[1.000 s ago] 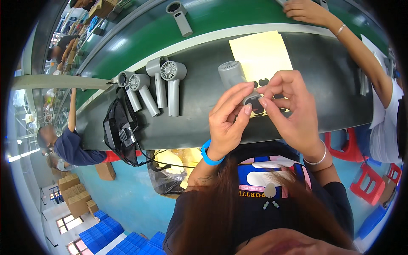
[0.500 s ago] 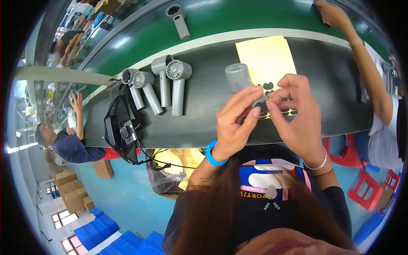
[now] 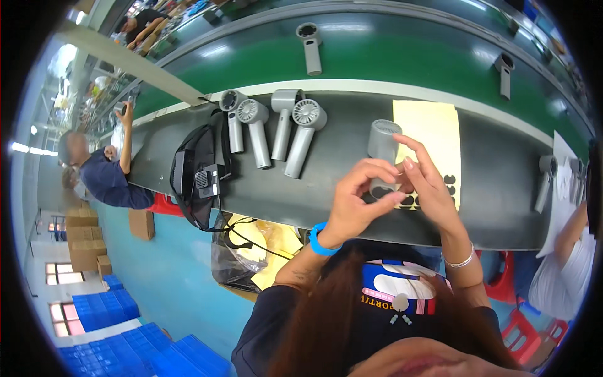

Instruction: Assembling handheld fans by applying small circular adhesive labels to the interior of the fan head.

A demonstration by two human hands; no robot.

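A grey hand-held fan stands over the dark grey table, its round head up and its lower part hidden by my fingers. My left hand, with a blue wristband, curls thumb and forefinger around the fan's lower body. My right hand, with a silver bracelet, presses its fingertips on the fan's right side. Just behind my hands lies a yellow sheet with black round stickers along its near edge.
Several grey fans lie side by side left of my hands, next to a black bag. Single fans ride the green conveyor belt. A co-worker's arm is at the right, another person sits at the left.
My hands held a small dark piece together near the sticker sheet; now they have closed around the grey fan, which stood apart from them before.
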